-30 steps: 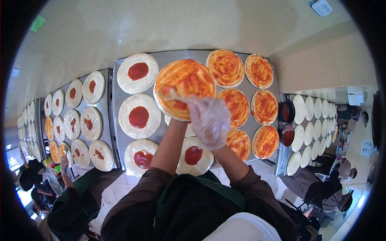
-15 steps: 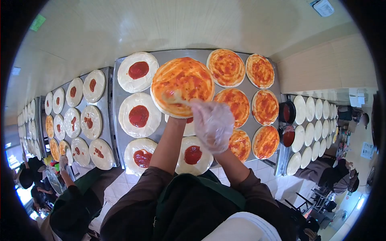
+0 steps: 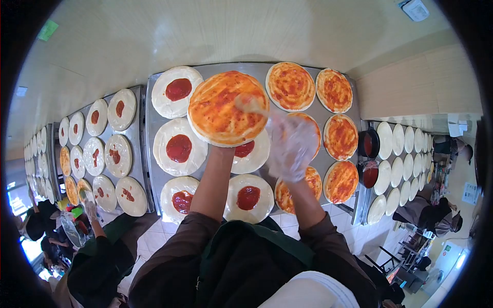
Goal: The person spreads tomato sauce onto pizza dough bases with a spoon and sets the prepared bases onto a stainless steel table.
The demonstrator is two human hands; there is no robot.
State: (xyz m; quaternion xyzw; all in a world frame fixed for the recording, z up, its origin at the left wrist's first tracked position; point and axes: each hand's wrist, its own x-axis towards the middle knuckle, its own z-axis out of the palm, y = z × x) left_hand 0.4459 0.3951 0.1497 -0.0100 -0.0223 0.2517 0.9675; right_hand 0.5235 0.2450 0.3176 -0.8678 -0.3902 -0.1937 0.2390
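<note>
A round pizza base (image 3: 228, 109) spread with red-orange sauce rests on my left hand (image 3: 222, 153), raised above the tray. Its fingers are hidden under the dough; only the wrist shows. My right hand (image 3: 292, 146), in a clear plastic glove and blurred, is closed on a spoon (image 3: 249, 104) whose pale, smeared head lies over the sauce. Below, on the metal tray (image 3: 226, 68), a dough round (image 3: 179, 147) with a sauce pool in its centre sits at the left among several alike. A sauced base (image 3: 290, 86) stands with several others on the right.
On the left, another tray (image 3: 137, 108) bears several dough rounds, and a co-worker's gloved hand (image 3: 91, 209) works there. Two dark sauce pots (image 3: 367, 175) stand at the right, beside plain dough rounds (image 3: 394, 171). A wall (image 3: 231, 31) rises behind the trays.
The held pizza base has shifted slightly left and its sauce looks more evenly spread. My right hand has moved right, and the spoon head has moved up and right across the base.
</note>
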